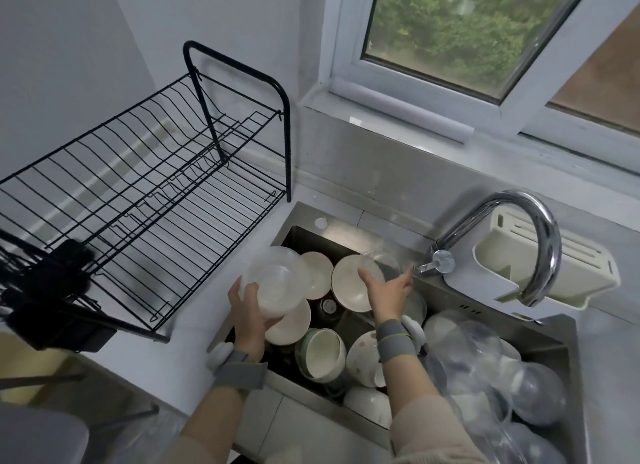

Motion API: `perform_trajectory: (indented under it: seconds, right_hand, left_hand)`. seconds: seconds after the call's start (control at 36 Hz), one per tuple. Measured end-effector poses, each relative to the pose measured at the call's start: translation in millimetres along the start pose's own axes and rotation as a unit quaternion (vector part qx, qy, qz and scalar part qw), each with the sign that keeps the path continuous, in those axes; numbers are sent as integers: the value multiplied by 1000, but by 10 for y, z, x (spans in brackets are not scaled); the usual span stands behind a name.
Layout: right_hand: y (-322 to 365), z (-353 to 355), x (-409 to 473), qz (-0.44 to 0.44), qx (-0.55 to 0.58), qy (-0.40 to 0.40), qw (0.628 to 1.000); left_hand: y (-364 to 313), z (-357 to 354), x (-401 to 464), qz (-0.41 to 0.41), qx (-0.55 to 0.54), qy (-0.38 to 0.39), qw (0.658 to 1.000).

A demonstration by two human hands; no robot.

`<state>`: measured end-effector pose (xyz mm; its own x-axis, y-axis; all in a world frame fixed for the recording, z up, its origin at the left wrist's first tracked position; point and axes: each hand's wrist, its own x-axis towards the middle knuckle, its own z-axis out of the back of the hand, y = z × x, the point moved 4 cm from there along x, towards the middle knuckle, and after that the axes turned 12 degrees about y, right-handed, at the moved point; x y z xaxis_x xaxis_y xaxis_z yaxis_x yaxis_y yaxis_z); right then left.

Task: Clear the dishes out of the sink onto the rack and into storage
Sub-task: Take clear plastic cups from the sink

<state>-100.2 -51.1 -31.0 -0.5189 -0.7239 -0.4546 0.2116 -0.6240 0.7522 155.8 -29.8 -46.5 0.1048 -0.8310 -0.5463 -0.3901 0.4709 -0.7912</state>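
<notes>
The dish rack [145, 186] is black wire. The sink [540, 346] and faucet [519, 235] are silvery steel. The bowls [349, 283] are white or cream, one plate [291, 321] pinkish, the wristbands [394, 339] grey, the sleeves [429, 432] beige.

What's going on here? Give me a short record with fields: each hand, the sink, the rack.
left hand: grips a clear glass bowl above the sink's left edge
right hand: holds a clear bowl near the tap
sink: piled with bowls and plates
dish rack: black wire, on the counter left of the sink, both tiers bare
</notes>
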Motion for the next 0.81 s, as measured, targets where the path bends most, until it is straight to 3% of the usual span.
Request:
perform_trajectory:
  seconds: [0.17,0.36,0.81]
  right_hand:
    - [-43,-35,77,-4,-29,42,999]
    - [-33,-78,108,-30,-32,34,998]
    - [74,-113,-68,46,-13,35,998]
  left_hand:
    - [24,-30,-5,11,1,7,1000]
    - [31,-32,-4,18,10,17,1000]
    - [101,-9,18,44,-22,36,998]
